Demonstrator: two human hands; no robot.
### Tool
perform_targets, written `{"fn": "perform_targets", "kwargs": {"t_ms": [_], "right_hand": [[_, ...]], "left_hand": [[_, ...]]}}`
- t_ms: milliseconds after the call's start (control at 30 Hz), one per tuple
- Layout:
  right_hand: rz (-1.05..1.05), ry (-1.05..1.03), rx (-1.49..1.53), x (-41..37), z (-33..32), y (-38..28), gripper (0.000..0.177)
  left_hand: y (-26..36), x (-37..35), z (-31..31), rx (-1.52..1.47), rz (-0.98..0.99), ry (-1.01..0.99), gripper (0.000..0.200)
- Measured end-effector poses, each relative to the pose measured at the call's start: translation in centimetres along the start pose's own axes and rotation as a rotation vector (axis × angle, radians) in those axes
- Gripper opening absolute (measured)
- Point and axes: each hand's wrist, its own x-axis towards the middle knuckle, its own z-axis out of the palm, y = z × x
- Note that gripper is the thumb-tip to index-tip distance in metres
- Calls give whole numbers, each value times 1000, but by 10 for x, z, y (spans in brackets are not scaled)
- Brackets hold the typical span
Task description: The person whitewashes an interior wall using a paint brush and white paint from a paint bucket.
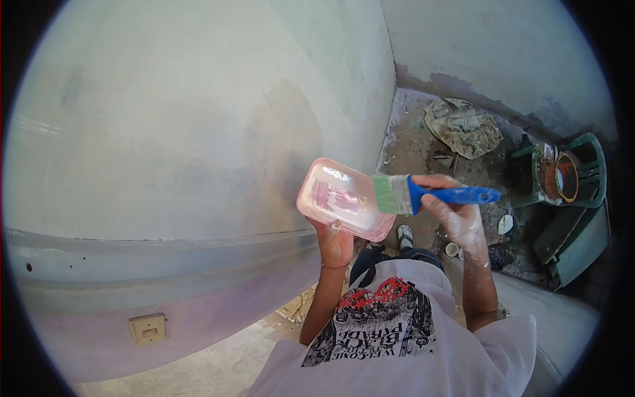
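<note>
My left hand (335, 241) holds a pink plastic tray (311, 173) from below, its fingers hidden under the base. White paint (360, 188) lies in the tray, with pinkish streaks where the bottom shows through. In my right hand (450, 212) is a paintbrush (456, 194) with a blue handle, a metal ferrule and pale green bristles. The bristles overlap the tray's right end in this view. White smears cover my right hand and forearm.
A patchy pale wall (198, 119) rises close on the left, with a light switch (147, 329) low on it. At right stand a green plastic chair (592, 169) bearing an orange-rimmed bucket (567, 177) and a leaning dark panel (582, 245). A crumpled dirty sack (463, 128) lies on the floor.
</note>
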Motion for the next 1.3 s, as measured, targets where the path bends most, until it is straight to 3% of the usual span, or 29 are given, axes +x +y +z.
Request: {"fn": "perform_targets", "kwargs": {"t_ms": [67,300,767,967,1033,1167,1233,1300], "right_hand": [[-30,-101,-138,1,9,9,25],[-256,-96,-386,6,49,27,21],[-514,-163,-528,35,86,49,25],[-191,-189,-408,51,99,76,17],[131,-145,-246,57,100,86,14],[45,-156,-49,67,98,116,17],[296,-139,92,72,94,107,17],[312,-132,177,72,90,107,17]], "left_hand": [[-4,-3,0,76,76,-1,86],[-9,-15,6,321,243,-3,105],[-7,-21,3,385,210,-16,107],[-10,-15,-9,496,182,-72,104],[-5,-11,-10,440,138,-32,105],[0,-8,-29,421,19,30,98],[3,-8,-38,382,-21,77,95],[8,-11,-47,248,-19,169,74]]}}
